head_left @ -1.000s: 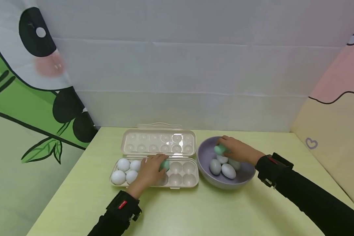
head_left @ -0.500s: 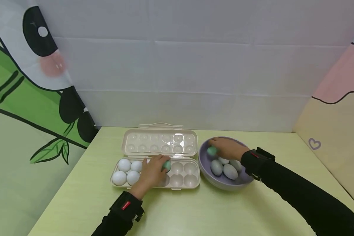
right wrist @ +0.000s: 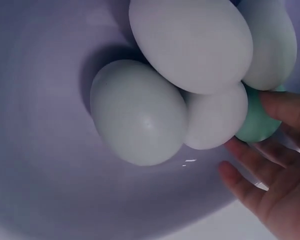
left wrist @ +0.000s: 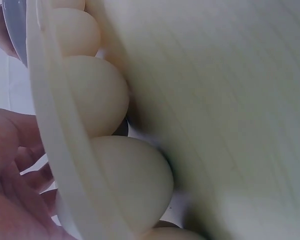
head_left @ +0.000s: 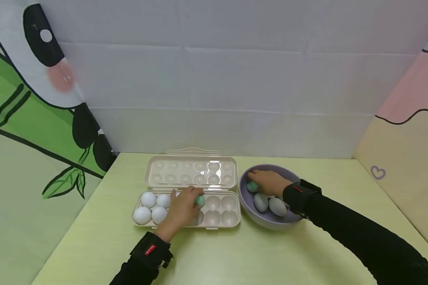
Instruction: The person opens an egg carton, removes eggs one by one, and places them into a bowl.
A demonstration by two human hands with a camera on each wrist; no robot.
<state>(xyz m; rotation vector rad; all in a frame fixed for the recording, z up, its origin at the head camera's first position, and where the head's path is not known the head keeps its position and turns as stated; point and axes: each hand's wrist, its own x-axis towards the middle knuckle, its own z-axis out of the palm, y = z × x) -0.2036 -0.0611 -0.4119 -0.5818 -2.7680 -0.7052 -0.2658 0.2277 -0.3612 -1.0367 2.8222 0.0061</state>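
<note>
Over the middle of the egg carton (head_left: 232, 226), my left hand (head_left: 180, 209) grips a green egg (head_left: 200, 201), which shows past its fingertips. The left wrist view has the left hand (left wrist: 15, 175) behind the carton's wall, its egg hidden. Inside the purple bowl (head_left: 247, 206), my right hand (head_left: 271, 183) holds another green egg (head_left: 251, 186) low near the left wall. In the right wrist view this green egg (right wrist: 257, 120) sits between thumb and fingers, partly behind pale eggs (right wrist: 140, 112).
Several white eggs (head_left: 142, 215) fill the carton's left cups; cups on its right (head_left: 229, 203) are bare. The carton's lid (head_left: 190, 171) lies folded back toward the wall. Greyish eggs (head_left: 278, 206) lie in the bowl, right beside the carton.
My right hand has moved left and down inside the bowl with its green egg, toward the left wall. The left hand has stayed at the carton with its egg.
</note>
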